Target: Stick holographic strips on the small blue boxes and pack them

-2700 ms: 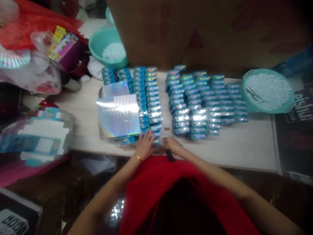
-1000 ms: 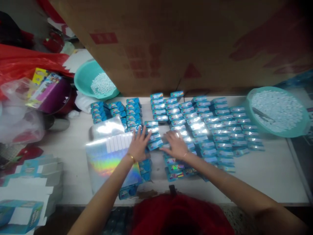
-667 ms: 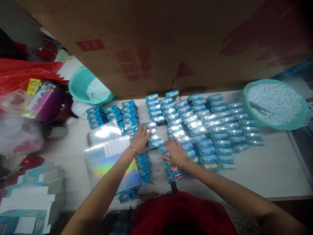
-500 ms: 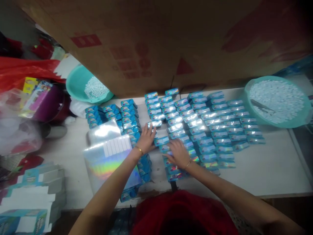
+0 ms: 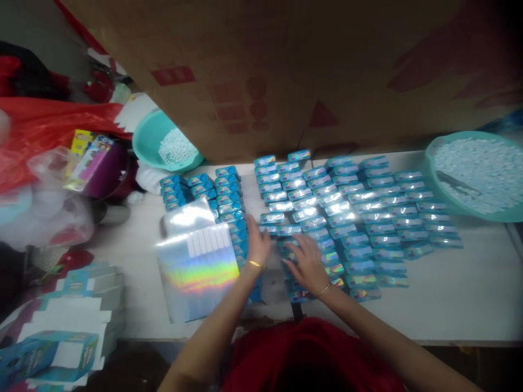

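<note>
Many small blue boxes (image 5: 359,218) lie in rows across the white table (image 5: 449,288). My left hand (image 5: 258,242) stands on its edge, fingers straight and together, pressed against a column of blue boxes (image 5: 231,209). My right hand (image 5: 307,262) lies flat with spread fingers on top of the nearer blue boxes in the middle. Neither hand grips anything. A stack of shiny holographic sheets (image 5: 196,269) lies just left of my left hand.
A large cardboard box (image 5: 286,71) stands behind the table. One teal bowl of white pellets (image 5: 478,174) sits at the right, another teal bowl (image 5: 167,144) at the back left. Flattened cartons (image 5: 65,332) and plastic bags (image 5: 44,163) crowd the left side.
Both hands came from the table's near edge onto the boxes. Within the last second they slid boxes right, so loose boxes between the two groups joined the right rows. Left hand turned edgewise.
</note>
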{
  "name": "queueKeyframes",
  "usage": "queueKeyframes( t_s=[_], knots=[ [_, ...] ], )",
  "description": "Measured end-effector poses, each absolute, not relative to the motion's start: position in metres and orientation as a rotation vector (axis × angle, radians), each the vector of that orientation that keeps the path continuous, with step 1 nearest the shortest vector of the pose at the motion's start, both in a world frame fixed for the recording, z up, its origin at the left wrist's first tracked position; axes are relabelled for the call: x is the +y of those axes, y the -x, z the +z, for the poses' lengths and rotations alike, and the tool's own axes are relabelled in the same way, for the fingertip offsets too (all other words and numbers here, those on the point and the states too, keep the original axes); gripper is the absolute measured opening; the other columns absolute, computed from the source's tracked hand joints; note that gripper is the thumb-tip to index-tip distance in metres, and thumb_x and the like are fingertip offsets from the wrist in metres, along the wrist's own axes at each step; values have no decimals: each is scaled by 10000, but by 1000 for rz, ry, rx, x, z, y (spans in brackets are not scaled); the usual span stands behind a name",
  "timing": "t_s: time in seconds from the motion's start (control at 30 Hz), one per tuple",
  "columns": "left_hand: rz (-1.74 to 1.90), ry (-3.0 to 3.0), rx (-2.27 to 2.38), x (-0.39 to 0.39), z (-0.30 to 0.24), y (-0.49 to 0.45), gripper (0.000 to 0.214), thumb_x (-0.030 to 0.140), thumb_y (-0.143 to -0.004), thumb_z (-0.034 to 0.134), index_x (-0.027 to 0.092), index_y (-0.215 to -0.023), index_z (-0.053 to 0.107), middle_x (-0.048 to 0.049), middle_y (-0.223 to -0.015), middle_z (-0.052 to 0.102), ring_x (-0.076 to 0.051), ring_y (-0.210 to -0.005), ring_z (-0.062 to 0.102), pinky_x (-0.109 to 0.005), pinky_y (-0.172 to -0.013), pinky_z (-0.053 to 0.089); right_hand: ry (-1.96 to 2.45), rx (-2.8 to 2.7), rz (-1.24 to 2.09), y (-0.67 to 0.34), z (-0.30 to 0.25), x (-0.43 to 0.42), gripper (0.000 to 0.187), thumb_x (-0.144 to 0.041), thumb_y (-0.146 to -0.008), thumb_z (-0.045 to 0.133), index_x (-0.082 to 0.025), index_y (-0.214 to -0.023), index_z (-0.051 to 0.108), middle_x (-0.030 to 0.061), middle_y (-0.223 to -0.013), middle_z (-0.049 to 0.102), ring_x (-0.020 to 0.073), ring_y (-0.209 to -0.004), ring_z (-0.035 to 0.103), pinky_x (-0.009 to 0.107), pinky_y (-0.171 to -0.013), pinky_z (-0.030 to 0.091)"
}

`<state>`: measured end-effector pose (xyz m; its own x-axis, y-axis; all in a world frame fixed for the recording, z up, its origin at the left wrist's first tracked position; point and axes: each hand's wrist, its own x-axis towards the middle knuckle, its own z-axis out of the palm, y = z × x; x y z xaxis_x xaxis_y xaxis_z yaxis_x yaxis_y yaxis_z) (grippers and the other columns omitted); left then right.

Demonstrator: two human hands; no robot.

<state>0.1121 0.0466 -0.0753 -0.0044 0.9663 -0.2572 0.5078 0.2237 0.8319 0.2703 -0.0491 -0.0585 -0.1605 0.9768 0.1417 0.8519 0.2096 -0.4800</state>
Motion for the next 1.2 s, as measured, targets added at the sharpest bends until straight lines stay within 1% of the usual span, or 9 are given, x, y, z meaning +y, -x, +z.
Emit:
queueKeyframes(
  t_s=[0.1, 0.23, 0.33, 0.47, 0.67, 0.77, 0.93, 1.07, 1.2],
  knots=[
    [684, -1396, 1624, 45, -77, -124, 757, 169, -835, 467, 117, -1499, 108, -119, -1570, 163, -204, -1452, 138, -367, -1196, 137, 1645, -2070, 447, -255, -59, -58, 338, -331, -912, 479, -170, -1203, 543, 150, -1393, 448, 298, -1342, 325, 558, -1084, 313],
    [459, -1578, 1528, 57, -75, -112, 664, 92, -792, 480, 82, -1433, 306, -164, -1494, 338, -235, -1404, 290, -372, -1169, 242, 1626, -2053, 447, -229, -60, -62, 346, -326, -917, 475, -165, -1219, 530, 159, -1378, 456, 297, -1330, 343, 550, -1079, 319],
    [269, -1748, 1487, 62, -71, -94, 536, 110, -818, 489, 136, -1350, 434, -155, -1331, 520, -251, -1259, 481, -402, -1067, 389, 1656, -2107, 424, -214, -64, -54, 385, -325, -923, 458, -174, -1274, 505, 153, -1427, 414, 303, -1359, 304, 561, -1093, 285],
    [203, -1849, 1537, 64, -70, -83, 373, 169, -863, 489, 188, -1235, 520, -129, -1157, 594, -246, -1090, 580, -381, -929, 467, 1835, -2099, 352, -208, -75, -41, 481, -337, -928, 438, -143, -1367, 430, 176, -1465, 363, 329, -1386, 245, 596, -1085, 252],
    [276, -1782, 1635, 58, -70, -90, 311, 184, -880, 484, 163, -1190, 499, -142, -1126, 572, -240, -1015, 596, -347, -857, 476, 1837, -2097, 420, -221, -80, -36, 470, -307, -944, 380, -140, -1382, 418, 180, -1322, 499, 302, -1251, 415, 501, -995, 384],
    [266, -1778, 1632, 55, -72, -93, 338, 225, -894, 487, 153, -1224, 463, -149, -1136, 562, -241, -1018, 600, -336, -831, 482, 1945, -2056, 327, -235, -76, -23, 485, -333, -949, 373, -128, -1388, 406, 185, -1351, 475, 320, -1238, 397, 517, -993, 351],
    [272, -1762, 1606, 53, -80, -94, 456, 283, -895, 516, 152, -1313, 386, -167, -1176, 566, -261, -1031, 610, -348, -810, 490, 2014, -2106, 278, -257, -76, 2, 412, -418, -938, 414, -126, -1177, 579, 175, -1144, 603, 340, -1103, 451, 518, -950, 339],
    [411, -1672, 1614, 57, -87, -98, 664, 270, -864, 562, 139, -1427, 235, -157, -1129, 613, -265, -1020, 623, -363, -842, 486, 2007, -2135, 300, -261, -78, 7, 350, -406, -934, 433, -136, -1084, 598, 162, -1060, 610, 332, -1066, 448, 463, -879, 375],
    [446, -1623, 1562, 60, -91, -105, 684, 279, -844, 584, 136, -1428, 258, -146, -1110, 627, -260, -999, 628, -382, -882, 478, 1967, -2167, 307, -263, -83, 11, 316, -387, -937, 434, -134, -1034, 598, 157, -1024, 575, 305, -979, 464, 412, -810, 408]
  ],
)
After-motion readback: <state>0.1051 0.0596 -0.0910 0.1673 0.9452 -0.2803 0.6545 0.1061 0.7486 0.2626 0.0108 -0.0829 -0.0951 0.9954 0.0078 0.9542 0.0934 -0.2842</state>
